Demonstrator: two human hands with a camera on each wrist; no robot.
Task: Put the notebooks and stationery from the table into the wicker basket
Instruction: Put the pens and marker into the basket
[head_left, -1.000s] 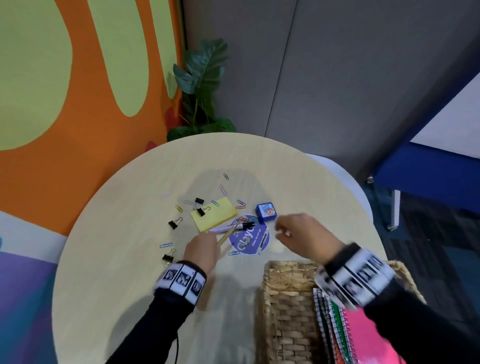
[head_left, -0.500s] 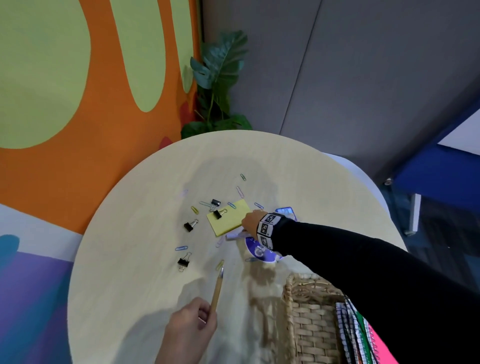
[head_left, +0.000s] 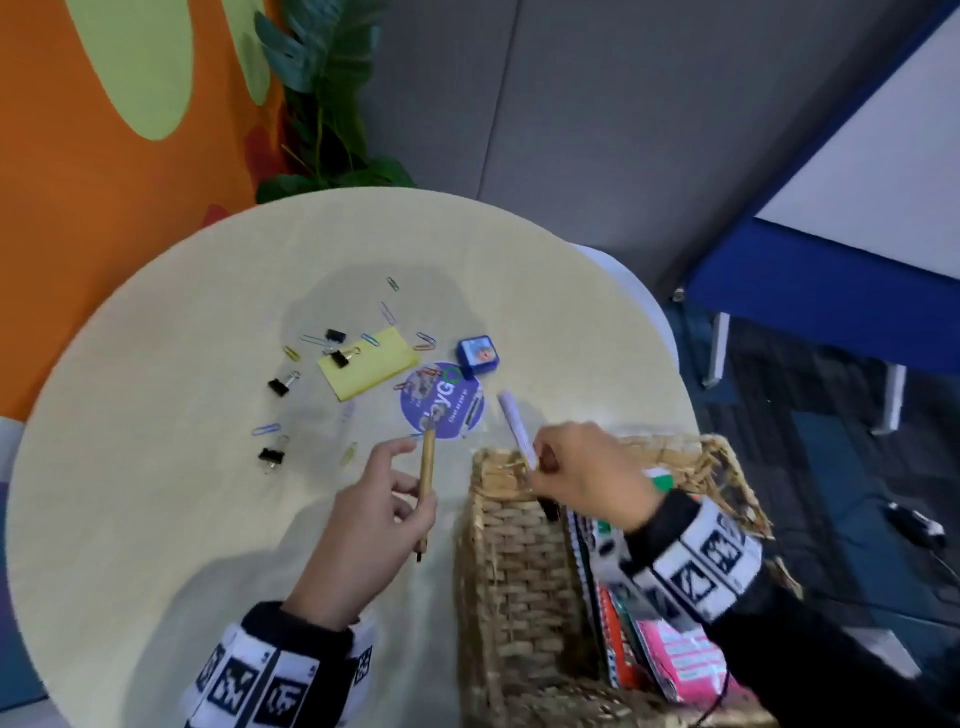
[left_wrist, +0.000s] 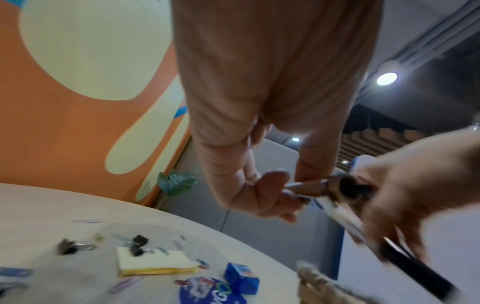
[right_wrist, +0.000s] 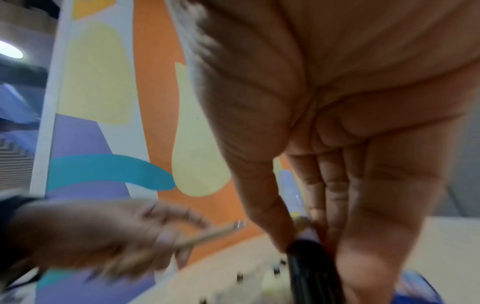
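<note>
1. Left hand (head_left: 371, 519): fingers curled round a wooden pencil (head_left: 427, 483), index finger extended
2. Right hand (head_left: 587, 475): pinches a white-and-black pen (head_left: 514, 423) over the near rim of the wicker basket (head_left: 514, 566); spiral notebooks (head_left: 670, 654) stand inside, below the wrist
3. Round pale table (head_left: 156, 467): beyond the left hand lie a yellow sticky pad (head_left: 371, 364), binder clips, paper clips, a blue box (head_left: 477, 353)
4. Round purple sticker (head_left: 441, 400): lettering blurred, unreadable

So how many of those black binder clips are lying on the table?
4. One on the yellow notepad at, one just behind it, one to its left, one nearest the person. Others may be hidden.
</note>
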